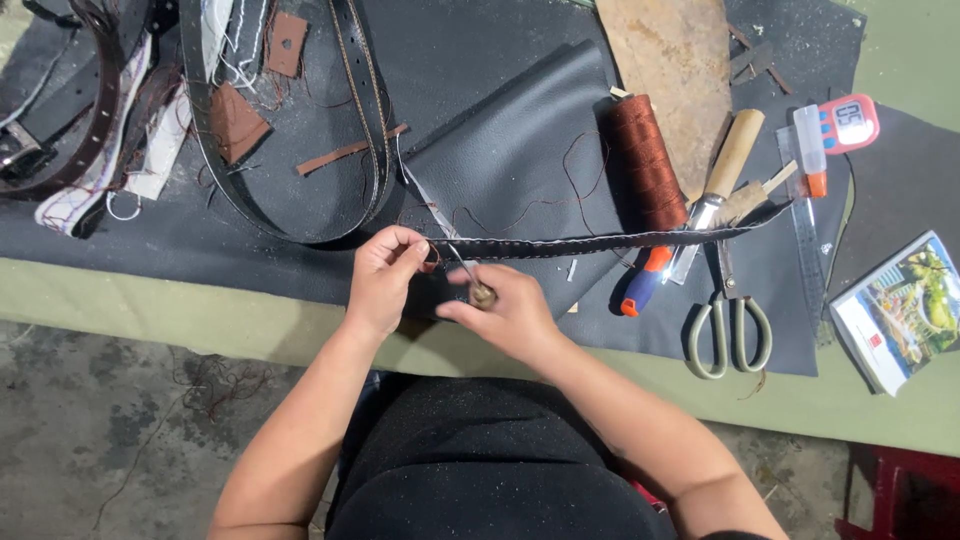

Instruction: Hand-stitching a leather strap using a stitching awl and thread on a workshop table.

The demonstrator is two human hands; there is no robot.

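Observation:
My left hand (385,272) pinches the near end of a narrow black leather strap (600,241) with pale stitching along its edges. The strap runs right across the black leather sheet (520,150) toward the knife. My right hand (510,312) grips an awl (472,280) by its round wooden knob, with the thin metal point aimed up-left at the strap end, next to my left fingers. A brown thread (560,195) trails loosely from the strap area over the sheet toward a spool of brown thread (648,165).
Scissors (730,325), a wooden-handled knife (722,170), a blue-and-orange tool (642,282), a clear ruler (805,230), a glue tube (811,150) and a booklet (900,310) lie to the right. Belts (290,150) and leather scraps (235,120) lie at the far left.

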